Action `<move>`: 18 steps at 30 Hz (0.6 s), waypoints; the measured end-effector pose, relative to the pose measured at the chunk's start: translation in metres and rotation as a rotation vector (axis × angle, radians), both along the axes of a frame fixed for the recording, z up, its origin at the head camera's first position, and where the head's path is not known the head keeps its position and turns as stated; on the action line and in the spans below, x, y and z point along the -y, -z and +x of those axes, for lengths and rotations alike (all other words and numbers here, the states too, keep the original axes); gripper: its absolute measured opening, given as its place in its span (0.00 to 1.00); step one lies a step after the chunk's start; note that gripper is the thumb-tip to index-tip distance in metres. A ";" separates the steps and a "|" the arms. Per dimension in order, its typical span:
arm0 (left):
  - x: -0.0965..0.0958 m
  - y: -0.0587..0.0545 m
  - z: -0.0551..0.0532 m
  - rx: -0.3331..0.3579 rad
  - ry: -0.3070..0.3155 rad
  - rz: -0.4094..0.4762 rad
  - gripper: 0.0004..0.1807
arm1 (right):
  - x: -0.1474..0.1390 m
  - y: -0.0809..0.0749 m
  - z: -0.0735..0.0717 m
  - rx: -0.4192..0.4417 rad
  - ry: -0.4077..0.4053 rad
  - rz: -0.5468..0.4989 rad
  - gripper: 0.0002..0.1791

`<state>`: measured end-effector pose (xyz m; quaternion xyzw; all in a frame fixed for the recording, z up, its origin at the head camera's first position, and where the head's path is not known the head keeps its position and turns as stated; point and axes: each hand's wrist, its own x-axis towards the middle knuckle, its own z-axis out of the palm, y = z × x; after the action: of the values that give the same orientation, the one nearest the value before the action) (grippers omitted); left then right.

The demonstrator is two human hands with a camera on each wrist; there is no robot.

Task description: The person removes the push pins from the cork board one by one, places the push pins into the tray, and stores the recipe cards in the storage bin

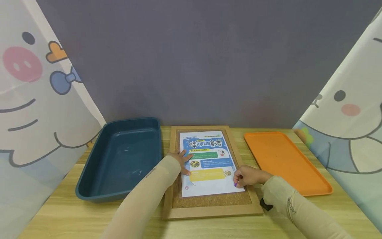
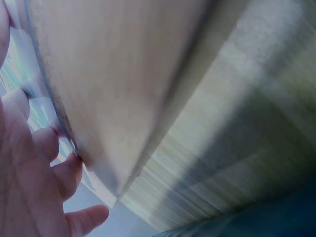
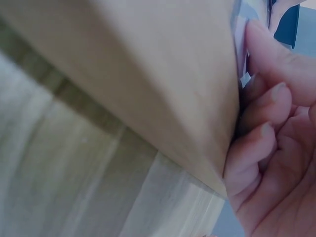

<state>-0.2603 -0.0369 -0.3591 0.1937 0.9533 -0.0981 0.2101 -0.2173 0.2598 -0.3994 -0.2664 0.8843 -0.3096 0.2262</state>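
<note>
On the board (image 1: 212, 200), near right: right hand (image 1: 248, 175) pinches purple thing (image 1: 235, 185), likely a pin.
Left hand (image 1: 180, 161): spread on poster (image 1: 210, 163).
Poster: apparently being pinned.
Next move: probably firm push.

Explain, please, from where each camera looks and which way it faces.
Head: worn on the head, facing forward and down at the poster on the corkboard; the left hand, right hand and both sleeves show.
Left wrist: on that wrist, facing the wooden frame and table; the left hand's fingers show.
Right wrist: on that wrist, facing frame and table too; the right hand's curled fingers show.
Both wrist views share frame and table.
</note>
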 end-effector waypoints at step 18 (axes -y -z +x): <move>0.001 0.003 -0.003 -0.018 0.048 -0.046 0.46 | -0.001 -0.002 -0.002 0.063 0.003 -0.013 0.06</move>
<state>-0.2635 -0.0384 -0.3621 0.2106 0.9477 -0.1267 0.2033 -0.2192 0.2610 -0.3976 -0.2566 0.8751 -0.3241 0.2516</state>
